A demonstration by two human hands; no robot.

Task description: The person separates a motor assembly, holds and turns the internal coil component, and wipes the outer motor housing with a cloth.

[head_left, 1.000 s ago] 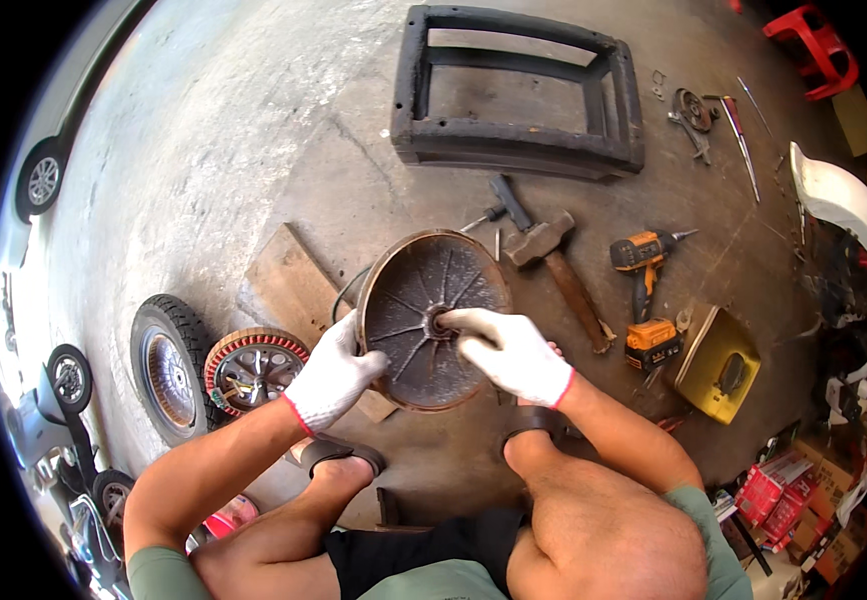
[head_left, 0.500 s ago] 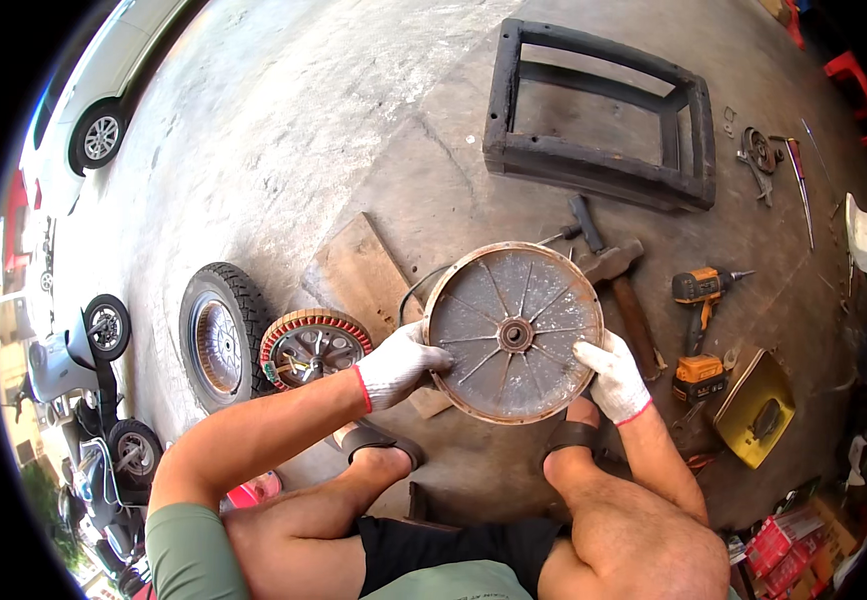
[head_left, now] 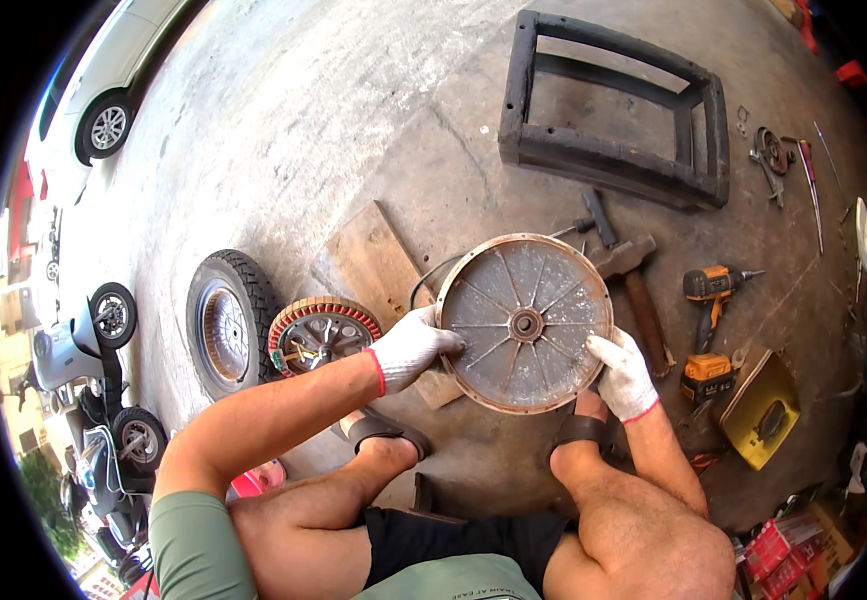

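The right hand (head_left: 625, 376), at the hub (head_left: 525, 324) a second ago, now grips the disc (head_left: 509, 350) by its edge opposite the left hand (head_left: 413, 350), likewise closed on it, so the disc sits between both hands above the floor (head_left: 293, 170), its hub judged left clear for access.

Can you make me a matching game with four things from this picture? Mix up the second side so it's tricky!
Things:
1. round ribbed metal plate
2. power drill
3. rectangular frame
4. wheel with a tyre

Clues:
A. all black, with a big opening in its middle
B. just left of a red-edged round part
C. held between the gloved left hand and right hand
D. orange and black

Right pairs: 1-C, 2-D, 3-A, 4-B
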